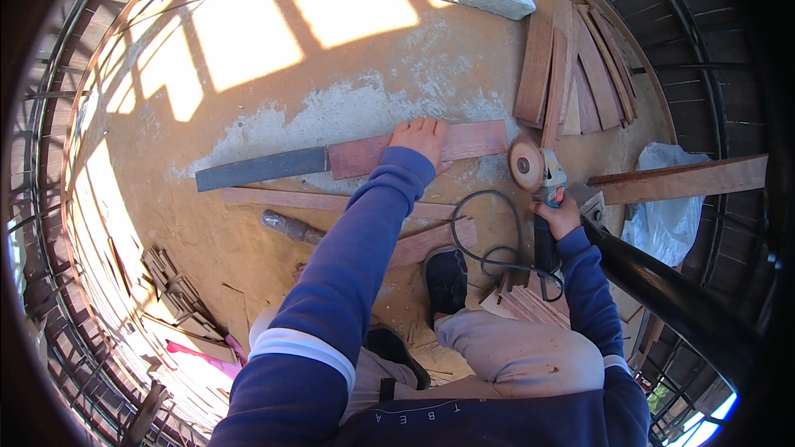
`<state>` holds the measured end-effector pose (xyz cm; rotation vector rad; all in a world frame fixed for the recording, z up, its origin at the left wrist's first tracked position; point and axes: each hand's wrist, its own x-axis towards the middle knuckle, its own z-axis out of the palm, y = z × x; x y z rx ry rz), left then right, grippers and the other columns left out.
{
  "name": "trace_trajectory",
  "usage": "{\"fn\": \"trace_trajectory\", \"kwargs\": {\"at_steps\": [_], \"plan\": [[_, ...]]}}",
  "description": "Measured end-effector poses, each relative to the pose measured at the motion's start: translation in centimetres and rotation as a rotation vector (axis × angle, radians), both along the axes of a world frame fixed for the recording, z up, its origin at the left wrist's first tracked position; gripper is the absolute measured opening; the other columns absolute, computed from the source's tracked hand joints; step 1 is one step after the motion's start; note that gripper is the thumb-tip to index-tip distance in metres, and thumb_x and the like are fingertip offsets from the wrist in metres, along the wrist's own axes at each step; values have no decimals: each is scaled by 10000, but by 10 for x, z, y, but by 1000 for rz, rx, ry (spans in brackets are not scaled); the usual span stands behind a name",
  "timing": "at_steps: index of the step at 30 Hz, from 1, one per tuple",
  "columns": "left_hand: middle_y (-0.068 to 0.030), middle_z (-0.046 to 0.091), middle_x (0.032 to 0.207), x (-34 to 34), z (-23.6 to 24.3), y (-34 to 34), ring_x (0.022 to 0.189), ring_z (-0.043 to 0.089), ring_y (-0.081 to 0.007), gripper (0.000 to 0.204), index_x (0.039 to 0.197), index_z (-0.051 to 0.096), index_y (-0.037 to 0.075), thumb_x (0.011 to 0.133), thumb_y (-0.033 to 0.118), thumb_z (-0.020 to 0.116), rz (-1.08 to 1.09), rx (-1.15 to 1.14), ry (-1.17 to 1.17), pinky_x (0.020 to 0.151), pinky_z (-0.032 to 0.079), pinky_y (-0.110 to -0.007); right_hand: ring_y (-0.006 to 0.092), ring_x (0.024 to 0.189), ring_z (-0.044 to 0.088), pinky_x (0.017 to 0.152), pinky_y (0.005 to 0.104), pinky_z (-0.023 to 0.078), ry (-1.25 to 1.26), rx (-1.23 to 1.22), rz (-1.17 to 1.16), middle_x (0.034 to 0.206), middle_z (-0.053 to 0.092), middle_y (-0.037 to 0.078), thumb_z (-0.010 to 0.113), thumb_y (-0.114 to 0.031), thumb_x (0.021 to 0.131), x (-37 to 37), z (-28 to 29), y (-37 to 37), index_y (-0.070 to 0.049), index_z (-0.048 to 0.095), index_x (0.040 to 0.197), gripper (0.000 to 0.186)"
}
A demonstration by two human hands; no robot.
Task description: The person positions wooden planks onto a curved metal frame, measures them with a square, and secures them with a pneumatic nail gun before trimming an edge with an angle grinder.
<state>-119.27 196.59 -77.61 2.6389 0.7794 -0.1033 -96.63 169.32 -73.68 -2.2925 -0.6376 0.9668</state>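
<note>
The reddish board [478, 140] lies under the left hand [421, 139], left of the right hand [561, 213] and angle grinder [553, 177]. A dark strip [262, 170] adjoins its left end; a black cable [489, 192] loops nearer. The left hand, partly closed, clasps the board across its width; the right closes around the grinder.

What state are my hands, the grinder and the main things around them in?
Left hand: fingers closed across the reddish wooden plank
Right hand: gripping the angle grinder
Reddish wooden plank: lying broad face up
Angle grinder: held, disc fitted; whether running, unclear
Black cable: looped
Clear plastic sheet: crumpled
Dark grey plank: lying flat
</note>
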Motion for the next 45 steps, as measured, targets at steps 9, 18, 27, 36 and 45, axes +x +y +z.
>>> {"fn": "trace_trajectory", "kwargs": {"at_steps": [9,18,27,36,45], "plan": [[-103,615,1174,0,-1,0,1149,580,-256,677,1252,530,78,730,411,803,-2,-3,10,941,445,-395,174,904,656,837,325,510,-22,-18,4,1005,709,96,832,-228,719,-1,0,1,21,631,1107,504],[-109,615,1186,-1,0,0,1159,575,-260,671,1247,533,75,731,413,797,12,-10,-7,941,441,-401,175,890,654,822,323,512,-18,-14,2,991,707,90,835,-219,713,-2,1,4,25,628,1102,503],[-120,609,1202,-3,4,1,1177,562,-267,661,1255,526,60,759,417,779,1,-25,-18,964,432,-404,181,911,654,845,323,504,-15,-25,34,1006,708,91,811,-207,728,-1,3,6,36,636,1088,468],[-112,612,1167,-3,3,2,1157,568,-261,636,1225,531,67,754,407,789,2,-35,-23,959,446,-399,183,903,662,830,330,515,-30,-13,33,1001,706,100,827,-209,710,3,-1,5,27,625,1091,492],[-114,617,1182,-3,5,2,1151,579,-258,610,1208,541,65,767,405,791,0,-35,-9,960,461,-405,185,910,655,842,331,508,-41,-28,53,1003,706,98,809,-218,734,-1,3,8,32,631,1091,471]]}}
